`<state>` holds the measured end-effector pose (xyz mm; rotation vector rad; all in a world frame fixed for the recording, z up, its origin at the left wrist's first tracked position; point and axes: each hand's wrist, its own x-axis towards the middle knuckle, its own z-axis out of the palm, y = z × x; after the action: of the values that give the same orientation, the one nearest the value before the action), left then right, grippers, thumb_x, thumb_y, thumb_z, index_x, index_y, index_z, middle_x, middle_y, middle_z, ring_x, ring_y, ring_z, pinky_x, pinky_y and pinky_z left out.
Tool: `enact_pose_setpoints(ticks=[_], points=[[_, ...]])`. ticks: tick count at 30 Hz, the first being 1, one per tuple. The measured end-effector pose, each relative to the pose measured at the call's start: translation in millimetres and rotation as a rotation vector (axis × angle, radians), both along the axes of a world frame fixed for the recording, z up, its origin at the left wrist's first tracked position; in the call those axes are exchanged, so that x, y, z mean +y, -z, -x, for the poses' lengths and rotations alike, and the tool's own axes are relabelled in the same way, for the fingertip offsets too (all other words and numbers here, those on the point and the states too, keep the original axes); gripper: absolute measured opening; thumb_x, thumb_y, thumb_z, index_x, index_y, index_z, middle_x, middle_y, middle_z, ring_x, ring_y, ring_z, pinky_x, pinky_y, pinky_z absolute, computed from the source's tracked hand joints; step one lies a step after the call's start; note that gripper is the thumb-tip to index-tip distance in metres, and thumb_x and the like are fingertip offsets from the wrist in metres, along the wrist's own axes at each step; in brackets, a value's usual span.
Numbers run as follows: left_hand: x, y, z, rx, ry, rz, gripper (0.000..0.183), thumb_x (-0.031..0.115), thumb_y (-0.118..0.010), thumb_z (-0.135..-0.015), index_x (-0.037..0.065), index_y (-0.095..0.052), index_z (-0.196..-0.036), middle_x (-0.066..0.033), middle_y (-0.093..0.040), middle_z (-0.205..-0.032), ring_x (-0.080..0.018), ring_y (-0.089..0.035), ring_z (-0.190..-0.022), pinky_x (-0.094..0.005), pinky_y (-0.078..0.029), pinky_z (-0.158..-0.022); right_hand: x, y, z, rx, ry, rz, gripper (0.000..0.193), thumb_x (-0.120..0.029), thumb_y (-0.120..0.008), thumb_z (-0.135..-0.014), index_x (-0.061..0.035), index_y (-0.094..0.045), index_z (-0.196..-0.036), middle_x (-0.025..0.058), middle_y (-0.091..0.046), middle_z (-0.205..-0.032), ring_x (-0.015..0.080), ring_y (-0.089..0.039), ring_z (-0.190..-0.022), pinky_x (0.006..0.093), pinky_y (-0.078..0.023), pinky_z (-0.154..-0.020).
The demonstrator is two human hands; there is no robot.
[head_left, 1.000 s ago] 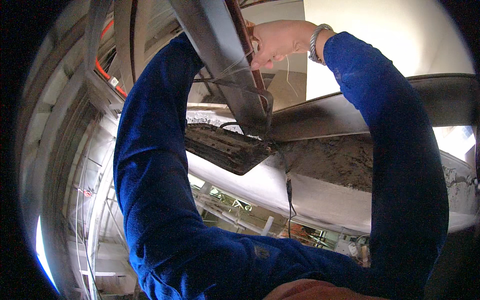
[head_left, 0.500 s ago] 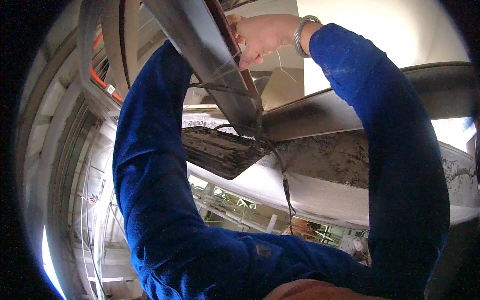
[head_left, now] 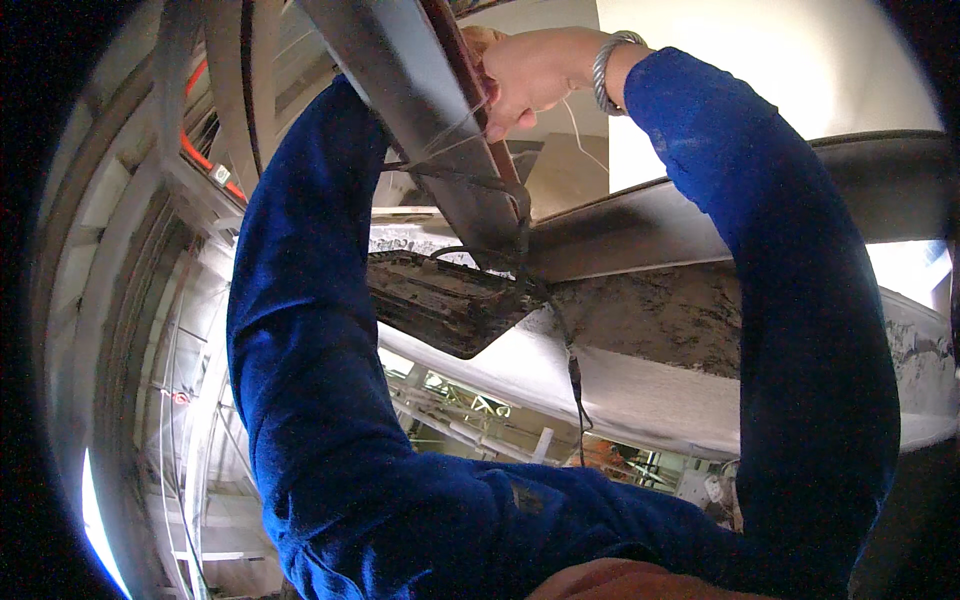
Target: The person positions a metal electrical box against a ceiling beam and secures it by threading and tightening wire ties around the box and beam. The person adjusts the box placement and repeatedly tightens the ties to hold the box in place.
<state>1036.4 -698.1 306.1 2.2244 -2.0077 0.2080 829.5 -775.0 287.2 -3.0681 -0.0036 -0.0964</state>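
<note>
My right hand [head_left: 535, 82], with a twisted metal bracelet [head_left: 607, 72] at its wrist, is raised to the right edge of a slanting steel beam [head_left: 425, 105]. Its fingers are bent and closed, and the beam partly covers their tips. From under the hand curls a thin white strand [head_left: 577, 130], possibly a cable tie; fine pale lines also cross the beam's face beside the fingers. My left sleeve [head_left: 310, 250] reaches up behind the beam, which hides my left hand. Lower on the beam, a black cable [head_left: 465, 181] wraps around it.
A dusty, ribbed dark fixture [head_left: 450, 305] hangs at the beam's lower end, with a cable connector [head_left: 573, 370] dangling beside it. Another steel beam [head_left: 630, 228] runs off to the right. An orange-red cable [head_left: 197, 152] passes at upper left. Pipes and framework lie far below.
My right hand has shifted slightly to the right, and the white strand's loose end has swung a little with it. The beam and fixture sit almost the same in view.
</note>
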Motion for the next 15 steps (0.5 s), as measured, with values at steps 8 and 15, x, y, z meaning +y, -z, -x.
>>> enact_pose_setpoints(ticks=[8,15], points=[[16,-3,-18,-0.004,-0.110,-0.105,0.029,0.030,-0.073,-0.082,0.003,-0.069,-0.093,-0.0069,-0.067,-0.072,-0.0169,-0.064,-0.065,-0.0306,-0.050,-0.061,-4,-2,-2,0.036,-0.005,-0.051,0.046,-0.047,-0.072,-0.078,-0.0070,-0.057,-0.059,0.0026,-0.051,-0.051,0.0182,-0.048,-0.048,0.0353,-0.037,-0.049],[108,-32,-2,-0.132,-0.543,-0.168,0.029,0.030,-0.074,-0.081,0.003,-0.069,-0.093,-0.0074,-0.067,-0.072,-0.0172,-0.065,-0.065,-0.0308,-0.051,-0.061,-14,-13,-4,0.052,-0.110,-0.039,0.043,-0.050,-0.065,-0.081,-0.0085,-0.070,-0.071,0.0057,-0.064,-0.064,0.0213,-0.059,-0.059,0.0378,-0.042,-0.054]])
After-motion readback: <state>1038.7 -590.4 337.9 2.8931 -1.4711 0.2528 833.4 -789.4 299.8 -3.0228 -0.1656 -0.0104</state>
